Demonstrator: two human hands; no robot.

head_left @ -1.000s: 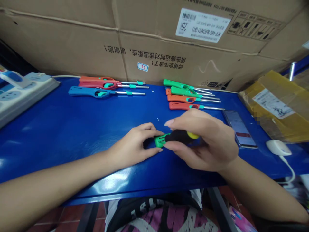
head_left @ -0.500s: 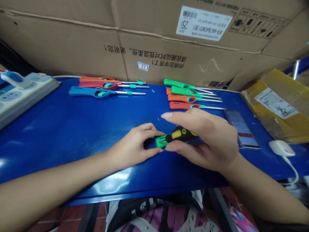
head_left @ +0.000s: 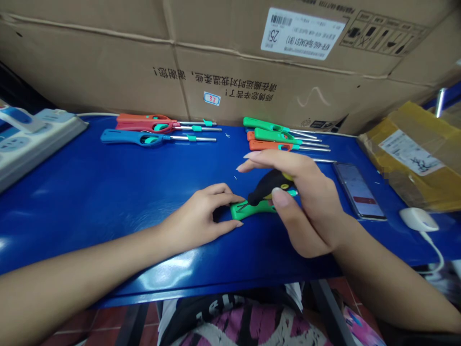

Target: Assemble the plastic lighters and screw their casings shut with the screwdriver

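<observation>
Left hand [head_left: 203, 214]: My thumb and fingertips pinch the end of a green lighter [head_left: 261, 207], lying on the blue table [head_left: 137, 192] in front of me.
Right hand [head_left: 317, 206]: I curve it around a black-and-yellow screwdriver [head_left: 268, 185], tilted over the lighter's handle, thumb and forefinger apart; whether the hidden fingers grip it, I cannot tell.
Far side: Red and blue lighters [head_left: 133, 138] lie to my left, green and orange lighters [head_left: 264, 144] to my right, before a cardboard carton [head_left: 126, 57].
Beside me: A phone [head_left: 360, 192] rests near my right wrist.

Phone [head_left: 360, 190] near yellow-taped cardboard box [head_left: 419, 179]
</observation>
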